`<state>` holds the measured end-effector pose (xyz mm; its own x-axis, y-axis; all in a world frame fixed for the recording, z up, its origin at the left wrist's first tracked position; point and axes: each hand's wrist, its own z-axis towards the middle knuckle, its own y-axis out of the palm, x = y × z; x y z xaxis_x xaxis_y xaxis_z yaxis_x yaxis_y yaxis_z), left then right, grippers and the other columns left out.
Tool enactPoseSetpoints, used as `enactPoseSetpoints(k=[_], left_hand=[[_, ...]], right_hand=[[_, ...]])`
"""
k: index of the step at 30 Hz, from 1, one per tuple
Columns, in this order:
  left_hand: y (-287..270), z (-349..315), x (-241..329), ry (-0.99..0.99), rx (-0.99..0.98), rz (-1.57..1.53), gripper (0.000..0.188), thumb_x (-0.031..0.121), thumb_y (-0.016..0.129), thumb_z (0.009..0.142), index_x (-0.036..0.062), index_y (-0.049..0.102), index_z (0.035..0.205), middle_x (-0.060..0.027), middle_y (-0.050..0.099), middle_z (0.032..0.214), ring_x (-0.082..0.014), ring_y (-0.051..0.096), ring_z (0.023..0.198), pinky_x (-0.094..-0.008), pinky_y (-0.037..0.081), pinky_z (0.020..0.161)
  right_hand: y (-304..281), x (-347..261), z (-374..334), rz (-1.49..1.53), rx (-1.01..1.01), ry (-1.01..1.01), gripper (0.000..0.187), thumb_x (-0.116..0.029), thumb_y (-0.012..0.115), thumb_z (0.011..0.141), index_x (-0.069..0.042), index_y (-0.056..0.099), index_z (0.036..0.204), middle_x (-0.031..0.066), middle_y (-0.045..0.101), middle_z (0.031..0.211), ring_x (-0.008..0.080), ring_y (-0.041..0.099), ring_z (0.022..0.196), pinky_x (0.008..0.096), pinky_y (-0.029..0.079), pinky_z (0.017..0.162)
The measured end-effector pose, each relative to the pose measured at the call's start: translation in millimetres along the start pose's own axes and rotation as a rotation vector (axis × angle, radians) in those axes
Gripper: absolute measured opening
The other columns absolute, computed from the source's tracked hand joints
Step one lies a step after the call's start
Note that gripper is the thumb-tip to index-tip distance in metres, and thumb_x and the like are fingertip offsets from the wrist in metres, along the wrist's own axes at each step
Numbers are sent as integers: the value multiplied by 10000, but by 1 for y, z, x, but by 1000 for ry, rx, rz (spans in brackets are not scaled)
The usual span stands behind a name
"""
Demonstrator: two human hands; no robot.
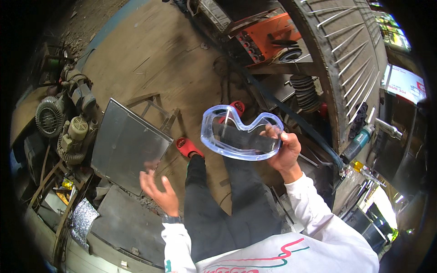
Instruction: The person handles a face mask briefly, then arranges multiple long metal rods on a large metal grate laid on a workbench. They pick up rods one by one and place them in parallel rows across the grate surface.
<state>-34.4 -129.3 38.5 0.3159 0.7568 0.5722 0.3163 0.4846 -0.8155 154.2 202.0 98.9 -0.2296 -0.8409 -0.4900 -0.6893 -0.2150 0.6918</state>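
Clear safety goggles with a pale bluish rim hang in front of me above my legs. My right hand grips them at their right end, thumb on the near side and fingers behind the lens; a dark band shows through the lens. My left hand is empty, its fingers apart, with a dark watch or band at the wrist. It hovers just over the near right edge of a grey metal panel; I cannot tell whether it touches.
Motors and blowers crowd the left side. An orange machine stands at the far right, near a coil of dark hose. A teal power tool lies at the right. Red shoes are on my feet.
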Motion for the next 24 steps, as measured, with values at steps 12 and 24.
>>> enactPoseSetpoints(k=[12,24], left_hand=[[-92,-19,81,-781,-1118,-859,759,506,533,1047,-47,413,1553,-228,485,1566,-337,468,1453,-426,338,1211],[12,16,227,125,-588,-243,929,520,632,989,-63,251,1605,-329,269,1643,-480,267,1534,-540,229,1241]], right_hand=[[35,14,-9,193,-48,104,253,-319,603,924,-67,594,936,122,641,923,275,701,834,442,600,740],[15,22,-26,-54,307,104,211,-249,573,982,-39,596,994,94,659,961,210,691,830,396,614,731]])
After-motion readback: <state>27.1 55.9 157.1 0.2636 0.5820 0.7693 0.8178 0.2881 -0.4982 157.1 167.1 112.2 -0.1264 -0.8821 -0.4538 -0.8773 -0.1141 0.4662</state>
